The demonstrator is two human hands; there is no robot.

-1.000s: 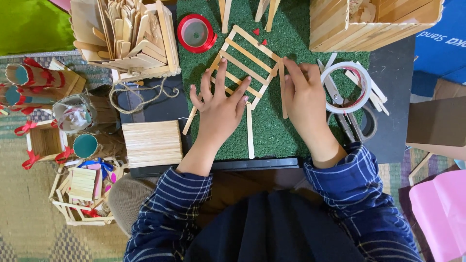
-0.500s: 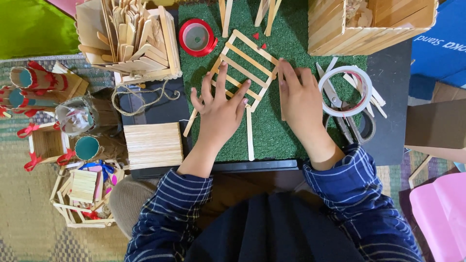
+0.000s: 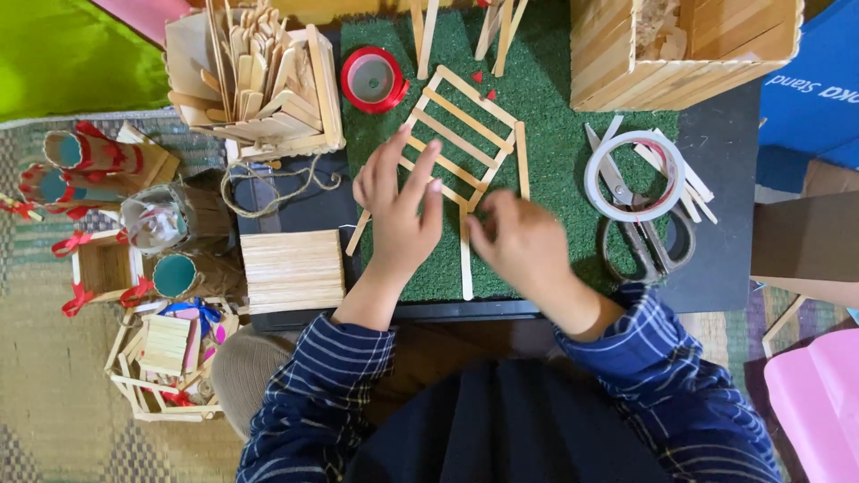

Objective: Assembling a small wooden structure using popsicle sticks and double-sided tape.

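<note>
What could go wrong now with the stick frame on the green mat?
1. The left hand rests its fingers on the stick frame; pressing unevenly might loosen the thin rungs.
2. The right hand looks blurred beside the loose stick, so it may knock it out of line.
3. The scissors lie close to the right wrist; a sleeve could catch them.

Woven patterned floor mat (image 3: 54,385), dark work board (image 3: 716,250), green turf sheet (image 3: 555,143), even light
</note>
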